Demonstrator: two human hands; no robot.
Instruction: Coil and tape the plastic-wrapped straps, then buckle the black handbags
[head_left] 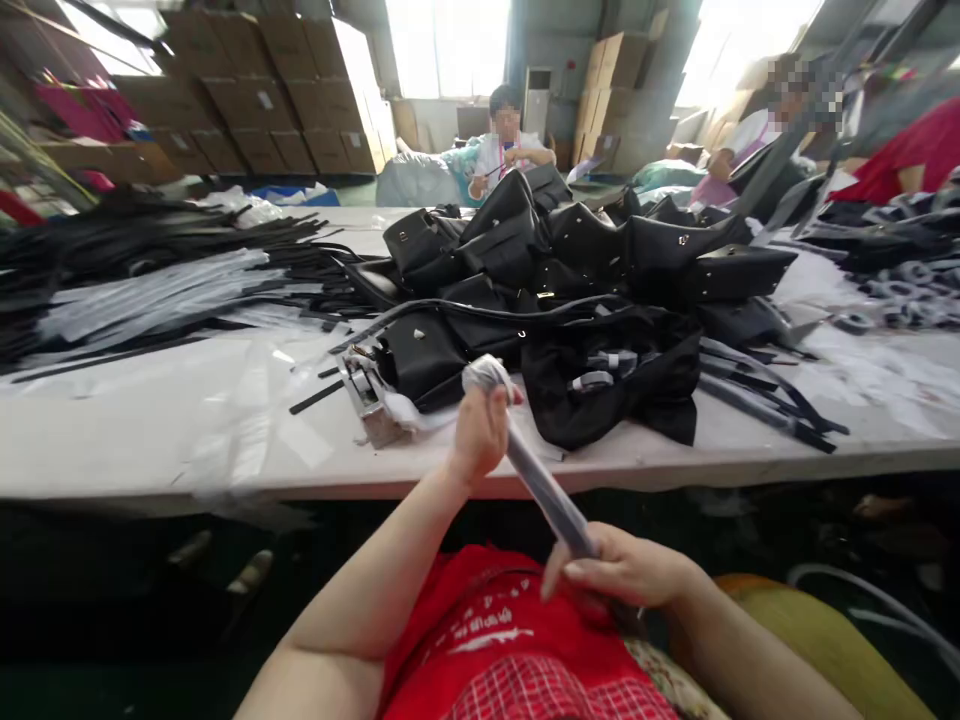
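Observation:
A thin strap wrapped in grey-white plastic film (541,483) runs slantwise between my two hands, above my lap. My left hand (480,430) is closed round its upper end, where the film bunches into a white knot. My right hand (626,567) is closed round its lower end, just over my red top. Right behind my left hand, a heap of black handbags (570,280) covers the middle of the white table (135,430). A metal clasp (367,390) on one bag lies at the table's front, left of my left hand.
Long black straps and film-wrapped straps (142,275) are piled on the table's left. More grey parts (911,285) lie at the right. A person (506,150) sits beyond the table, another person (757,135) at the far right. Stacked cardboard boxes (255,90) stand behind.

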